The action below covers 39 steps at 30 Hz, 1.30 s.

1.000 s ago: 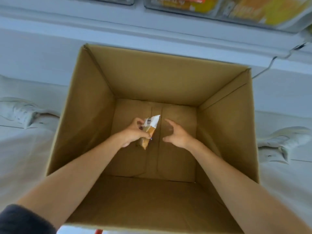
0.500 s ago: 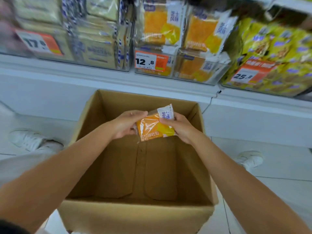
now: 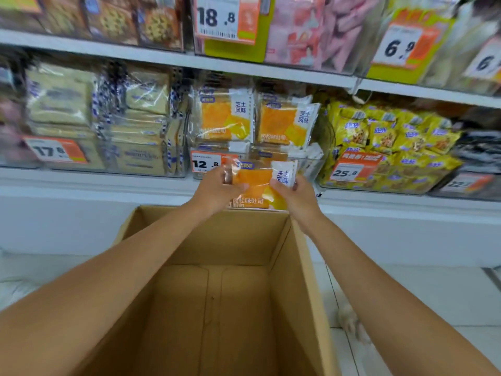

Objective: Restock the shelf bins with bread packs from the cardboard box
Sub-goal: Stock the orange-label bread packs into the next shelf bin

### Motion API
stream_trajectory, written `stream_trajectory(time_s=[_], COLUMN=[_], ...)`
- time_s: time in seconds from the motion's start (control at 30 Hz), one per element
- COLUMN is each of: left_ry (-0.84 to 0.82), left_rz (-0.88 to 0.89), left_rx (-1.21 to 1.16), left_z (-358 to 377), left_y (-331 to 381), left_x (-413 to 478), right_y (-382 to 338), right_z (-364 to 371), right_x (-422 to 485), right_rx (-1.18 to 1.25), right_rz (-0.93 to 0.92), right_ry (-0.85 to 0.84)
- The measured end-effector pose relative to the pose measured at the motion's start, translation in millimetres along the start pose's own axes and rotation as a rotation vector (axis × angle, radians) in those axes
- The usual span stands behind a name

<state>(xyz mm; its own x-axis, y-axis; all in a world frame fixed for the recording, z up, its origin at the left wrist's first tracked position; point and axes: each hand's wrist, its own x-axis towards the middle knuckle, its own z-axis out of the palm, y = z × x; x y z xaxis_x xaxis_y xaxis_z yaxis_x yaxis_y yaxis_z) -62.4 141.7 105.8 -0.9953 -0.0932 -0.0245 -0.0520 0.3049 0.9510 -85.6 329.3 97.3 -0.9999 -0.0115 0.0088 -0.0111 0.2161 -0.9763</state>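
An orange and white bread pack (image 3: 257, 183) is held upright between both hands, just in front of the clear shelf bin (image 3: 311, 164) that carries the 12.8 price tag. My left hand (image 3: 217, 189) grips its left edge and my right hand (image 3: 296, 195) grips its right side. The bin holds several matching orange packs (image 3: 225, 118), standing in two rows. The cardboard box (image 3: 301, 267) sits open below my arms, and its brown bottom shows no packs.
A bin of pale bread packs (image 3: 130, 123) with a 17.8 tag stands left of the target bin. Yellow snack bags (image 3: 385, 139) fill the bin on the right. An upper shelf (image 3: 244, 66) with more goods hangs above. White floor tiles lie right of the box.
Both hands lifted the bread pack out of the box and carried it up and forward to the front of the bin. The right hand, free a second ago, now grips it.
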Motion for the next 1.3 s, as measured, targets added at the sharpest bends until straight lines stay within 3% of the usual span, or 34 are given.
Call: stream_trajectory(time_s=[0.13,0.23,0.3,0.4,0.5,0.6,0.73,0.83,0.93,1.07,1.17,1.3], left_ry=[0.055,0.259,0.407,0.397,0.389,0.297,0.228,0.255,0.275,0.216,0.224,0.268], left_rz=[0.254,0.408,0.412,0.342,0.377,0.374,0.433,0.507,0.513,0.601,0.659,0.674], left_rx=[0.058,0.46,0.771,0.94,1.071,1.106,1.096,1.073,1.15,1.245,1.299,1.333], left_z=[10.3,20.2,23.4,21.4,6.4,-10.9,-22.7,-30.3,-37.6,-48.3,-55.8,-52.0], left_y=[48.7,74.6,72.6,50.5,33.3,27.0,21.3,15.4,11.6,13.4,13.6,8.1], left_x=[46.7,81.5,102.3,118.6,125.9,134.0,137.7,138.4,144.7,157.9,165.8,163.0], right_y=[-42.5,-58.0,-54.1,-44.9,-39.7,-39.2,-40.4,-38.9,-34.5,-28.6,-25.5,-17.9], right_z=[-23.1,-33.1,-32.6,-22.2,-14.3,-4.9,3.3,-0.9,-1.5,-5.4,-4.2,1.1], right_x=[35.1,68.2,90.9,107.6,116.4,117.2,107.5,101.5,106.0,130.2,140.2,137.7], right_rx=[-0.016,-0.037,-0.079,-0.091,-0.062,-0.04,-0.193,-0.558,-1.026,-1.243,-1.219,-1.258], right_rz=[-0.215,-0.297,-0.259,-0.131,-0.14,-0.18,-0.205,-0.52,-0.789,-0.775,-0.708,-0.763], right_ry=[0.184,0.297,0.277,0.146,0.239,0.281,0.341,0.489,0.402,0.252,0.251,0.298])
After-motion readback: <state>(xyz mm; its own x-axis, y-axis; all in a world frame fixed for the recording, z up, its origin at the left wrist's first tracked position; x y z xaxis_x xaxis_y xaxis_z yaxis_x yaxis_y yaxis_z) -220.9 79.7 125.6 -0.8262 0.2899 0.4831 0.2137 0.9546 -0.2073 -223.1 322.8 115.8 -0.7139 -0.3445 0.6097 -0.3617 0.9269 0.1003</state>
